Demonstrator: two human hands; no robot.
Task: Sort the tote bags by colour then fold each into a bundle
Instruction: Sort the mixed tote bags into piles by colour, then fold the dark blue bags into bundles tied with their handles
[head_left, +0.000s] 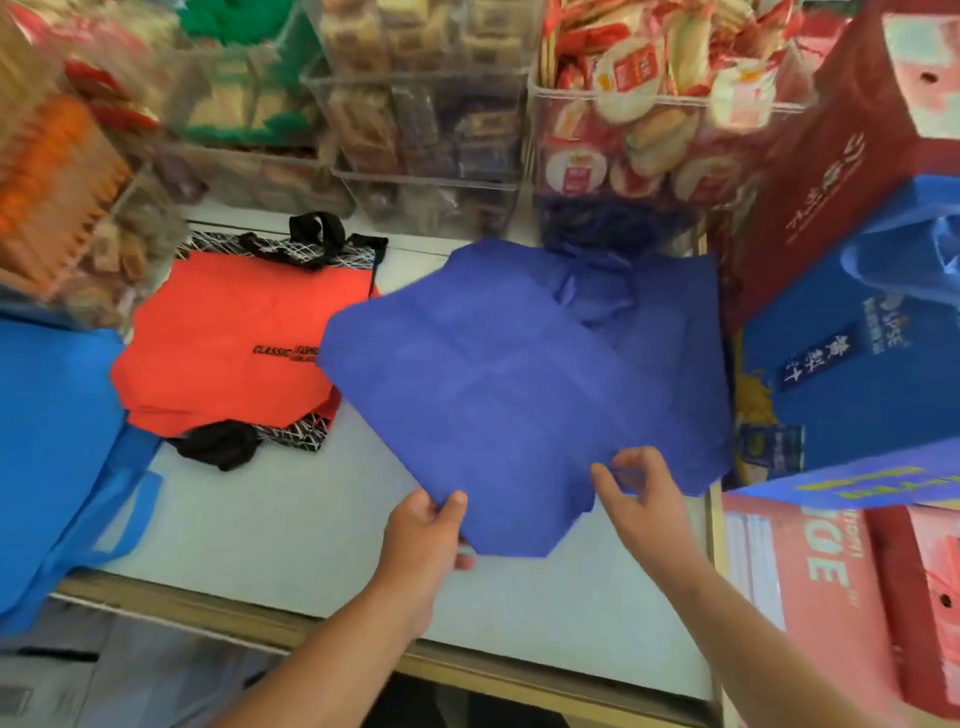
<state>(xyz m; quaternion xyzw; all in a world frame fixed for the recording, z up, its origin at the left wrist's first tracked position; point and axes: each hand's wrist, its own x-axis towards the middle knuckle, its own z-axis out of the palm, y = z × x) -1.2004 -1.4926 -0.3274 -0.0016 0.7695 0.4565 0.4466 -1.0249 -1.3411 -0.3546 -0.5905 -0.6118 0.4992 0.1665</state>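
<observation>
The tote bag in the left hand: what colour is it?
The plain fabric tote bag is dark blue; head view.

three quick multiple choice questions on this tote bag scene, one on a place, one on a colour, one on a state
1. Where is the orange tote bag relative to the dark blue tote bag?
A) to its left, lying on the counter
B) spread on top of it
C) inside a clear bin

2. What colour are the orange bag's handles?
A) white
B) black
C) green

3. What is the left hand doing?
A) lying flat on the counter
B) pinching the dark blue bag's near edge
C) holding a snack packet

Answers:
1 A: the orange bag lies flat on the counter, left of the blue one.
2 B: black loops show at both its ends.
3 B: its thumb lies on top of the blue fabric, with the fingers underneath.
</observation>
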